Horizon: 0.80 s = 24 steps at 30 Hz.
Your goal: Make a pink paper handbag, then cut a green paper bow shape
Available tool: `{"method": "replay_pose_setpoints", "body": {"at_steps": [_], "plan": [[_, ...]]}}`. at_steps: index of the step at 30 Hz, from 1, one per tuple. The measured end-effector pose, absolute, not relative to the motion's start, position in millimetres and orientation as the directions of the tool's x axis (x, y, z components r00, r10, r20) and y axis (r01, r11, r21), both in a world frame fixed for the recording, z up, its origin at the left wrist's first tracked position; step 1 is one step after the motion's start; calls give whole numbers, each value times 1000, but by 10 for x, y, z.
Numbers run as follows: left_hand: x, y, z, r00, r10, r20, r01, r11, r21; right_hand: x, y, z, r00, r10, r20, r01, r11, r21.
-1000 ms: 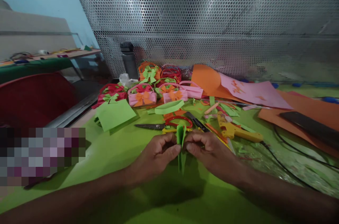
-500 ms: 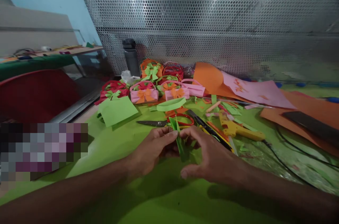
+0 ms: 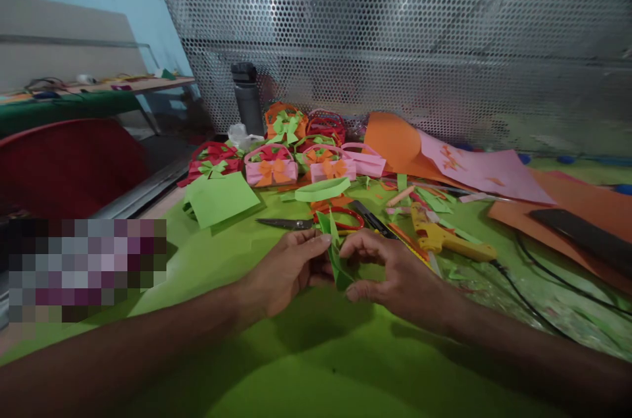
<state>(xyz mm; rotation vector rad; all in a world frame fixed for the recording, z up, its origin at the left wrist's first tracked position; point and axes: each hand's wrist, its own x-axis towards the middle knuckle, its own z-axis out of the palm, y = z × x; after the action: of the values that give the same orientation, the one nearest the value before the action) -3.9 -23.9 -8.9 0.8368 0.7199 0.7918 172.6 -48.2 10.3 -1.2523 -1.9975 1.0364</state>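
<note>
A folded piece of green paper [image 3: 336, 260] stands on edge between my two hands above the green tabletop. My left hand [image 3: 291, 266] pinches its left side between thumb and fingers. On the other side, my right hand [image 3: 390, 273] is curled around it, fingertips by the right face and thumb at the lower edge. Just beyond lie scissors [image 3: 284, 223] with red handles, partly behind the paper and my fingers. A black-and-yellow cutter knife [image 3: 368, 217] slants away behind my right hand. Farther back rests a light green paper strip loop [image 3: 322, 190].
Small paper bags with bows [image 3: 271, 171] stand in rows at the back, near a grey bottle [image 3: 248, 102]. A light green sheet [image 3: 222, 199] lies left. Rightward are a yellow glue gun [image 3: 451, 245] with a cord, orange sheets, a dark phone [image 3: 582, 234] and scraps. A perforated metal panel [image 3: 375, 23] rises behind.
My right thumb has come up to the paper's lower edge, and the right fingers have closed in on it. My left hand keeps its pinch. The view has shifted slightly.
</note>
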Motion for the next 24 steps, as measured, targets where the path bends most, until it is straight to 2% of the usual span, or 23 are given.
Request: {"method": "replay_pose_setpoints", "body": {"at_steps": [6,10,17,24], "plan": [[-31,-242,-81,507,832,-225,-351,438,828,1753,-469,130,-409,897,167,352,324,-878],[-18,-257,-61,475,850,-230,-376,432,820,1771,-461,87,-365,917,161,325,288,-901],[-10,-260,-64,497,854,-153,-388,377,841,1770,-458,63,-280,946,162,317,250,-915],[-22,-276,-68,496,856,-146,-380,365,850,1777,-444,25,-229,973,37,176,79,-981]]}}
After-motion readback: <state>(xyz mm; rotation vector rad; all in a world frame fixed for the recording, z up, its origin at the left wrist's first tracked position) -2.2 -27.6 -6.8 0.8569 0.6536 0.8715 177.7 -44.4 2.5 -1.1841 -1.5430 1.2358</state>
